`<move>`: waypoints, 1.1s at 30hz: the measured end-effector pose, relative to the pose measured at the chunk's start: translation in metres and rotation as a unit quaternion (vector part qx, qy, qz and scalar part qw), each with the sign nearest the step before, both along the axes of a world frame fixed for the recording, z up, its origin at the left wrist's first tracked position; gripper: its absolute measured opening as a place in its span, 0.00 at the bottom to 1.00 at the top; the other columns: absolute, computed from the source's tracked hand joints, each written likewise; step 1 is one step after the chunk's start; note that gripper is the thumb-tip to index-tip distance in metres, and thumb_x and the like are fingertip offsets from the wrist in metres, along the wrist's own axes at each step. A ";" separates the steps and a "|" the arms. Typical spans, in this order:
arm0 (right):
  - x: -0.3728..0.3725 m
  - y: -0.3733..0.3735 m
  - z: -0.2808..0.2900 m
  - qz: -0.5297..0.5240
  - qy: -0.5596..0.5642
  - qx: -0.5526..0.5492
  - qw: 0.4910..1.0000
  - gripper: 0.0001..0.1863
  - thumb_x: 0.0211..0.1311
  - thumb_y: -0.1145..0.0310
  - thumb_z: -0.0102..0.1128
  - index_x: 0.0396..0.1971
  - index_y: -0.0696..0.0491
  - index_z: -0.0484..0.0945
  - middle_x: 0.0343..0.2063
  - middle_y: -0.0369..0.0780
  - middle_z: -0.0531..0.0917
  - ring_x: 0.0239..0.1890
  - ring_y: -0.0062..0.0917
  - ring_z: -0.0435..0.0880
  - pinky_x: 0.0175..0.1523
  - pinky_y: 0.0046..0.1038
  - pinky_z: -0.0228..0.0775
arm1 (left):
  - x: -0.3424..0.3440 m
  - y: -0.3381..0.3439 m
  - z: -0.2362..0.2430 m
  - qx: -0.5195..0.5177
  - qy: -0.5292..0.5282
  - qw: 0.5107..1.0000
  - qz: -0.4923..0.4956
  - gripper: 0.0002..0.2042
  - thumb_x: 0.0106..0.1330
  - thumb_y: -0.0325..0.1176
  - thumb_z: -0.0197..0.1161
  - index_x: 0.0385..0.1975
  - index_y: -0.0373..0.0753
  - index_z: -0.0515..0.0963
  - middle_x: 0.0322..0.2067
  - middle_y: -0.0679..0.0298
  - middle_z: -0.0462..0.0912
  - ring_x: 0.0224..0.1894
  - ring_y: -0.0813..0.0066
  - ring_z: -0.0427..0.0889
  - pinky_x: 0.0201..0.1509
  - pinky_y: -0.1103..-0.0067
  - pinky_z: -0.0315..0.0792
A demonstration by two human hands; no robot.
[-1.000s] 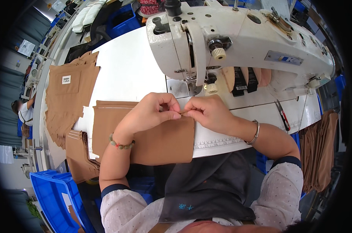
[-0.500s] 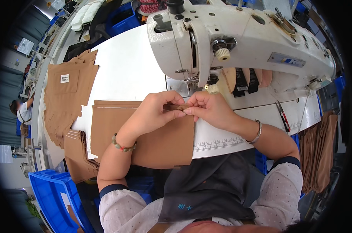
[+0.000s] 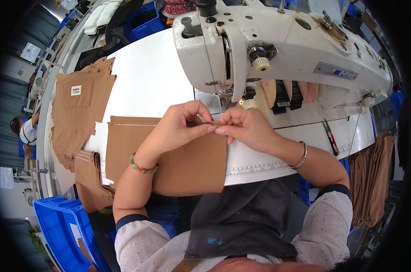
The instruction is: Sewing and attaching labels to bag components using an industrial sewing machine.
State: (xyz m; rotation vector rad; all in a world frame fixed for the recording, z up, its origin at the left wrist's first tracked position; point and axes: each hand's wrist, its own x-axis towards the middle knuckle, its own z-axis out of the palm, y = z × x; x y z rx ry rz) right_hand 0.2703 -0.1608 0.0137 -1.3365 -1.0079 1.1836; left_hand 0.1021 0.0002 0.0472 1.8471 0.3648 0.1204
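Note:
A brown fabric panel [image 3: 187,167] lies on the white table in front of me, its near edge hanging over the table's front. My left hand [image 3: 182,122] pinches the panel's far edge close to its right corner, thumb against fingertips. Right beside it, my right hand [image 3: 244,127] pinches the same corner, and the two thumbs almost meet. The fold between the fingertips is mostly hidden. Just beyond both hands stands the white sewing machine [image 3: 278,41], its presser foot [image 3: 224,93] a short way from my fingers.
Brown pieces with a pocket and label [image 3: 81,99] lie at the left, near a folded brown stack [image 3: 88,177]. Red-handled scissors [image 3: 331,136] rest at the right. Brown panels [image 3: 373,177] hang beyond the table's right end. A blue crate [image 3: 69,231] stands lower left.
My left fingers have shifted slightly up along the panel's edge and changed their pinch. The right hand stays nearly in place. The panel has barely moved.

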 end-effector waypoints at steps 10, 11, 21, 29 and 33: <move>0.002 -0.001 -0.004 0.024 -0.006 0.022 0.999 0.10 0.66 0.70 0.66 0.41 0.61 0.83 0.28 0.38 0.87 0.25 0.15 0.82 0.31 0.19 0.72 | 0.001 -0.002 0.002 -0.023 -0.001 1.000 -0.001 0.05 0.67 0.28 0.70 0.37 0.34 0.83 0.29 0.71 0.83 0.32 0.88 0.77 0.38 0.87 0.73; 0.003 -0.001 -0.002 0.022 -0.022 0.028 0.999 0.11 0.66 0.68 0.66 0.42 0.61 0.83 0.28 0.38 0.87 0.25 0.15 0.83 0.31 0.19 0.73 | 0.001 -0.002 0.002 -0.020 0.001 1.000 0.004 0.05 0.68 0.28 0.69 0.36 0.34 0.83 0.29 0.72 0.83 0.32 0.88 0.77 0.37 0.87 0.73; 0.000 -0.006 0.016 0.010 -0.167 0.040 0.985 0.11 0.65 0.64 0.67 0.38 0.57 0.85 0.28 0.38 0.88 0.25 0.17 0.83 0.31 0.22 0.73 | -0.001 -0.005 0.004 -0.019 0.024 1.000 -0.001 0.05 0.70 0.30 0.68 0.38 0.34 0.84 0.31 0.73 0.83 0.34 0.89 0.75 0.39 0.87 0.71; -0.004 -0.004 0.007 -0.007 -0.267 0.074 0.961 0.09 0.62 0.64 0.69 0.31 0.54 0.84 0.23 0.39 0.86 0.22 0.24 0.83 0.29 0.27 0.71 | -0.002 -0.009 0.006 0.143 -0.028 0.989 -0.018 0.04 0.70 0.26 0.66 0.37 0.32 0.83 0.31 0.67 0.84 0.34 0.84 0.77 0.40 0.83 0.73; -0.003 -0.004 0.009 -0.007 -0.273 0.074 0.959 0.10 0.63 0.63 0.69 0.29 0.55 0.83 0.22 0.39 0.85 0.22 0.25 0.83 0.30 0.27 0.72 | -0.001 -0.011 0.007 0.137 -0.023 0.990 -0.017 0.04 0.70 0.25 0.65 0.37 0.32 0.83 0.31 0.67 0.83 0.35 0.83 0.77 0.40 0.83 0.73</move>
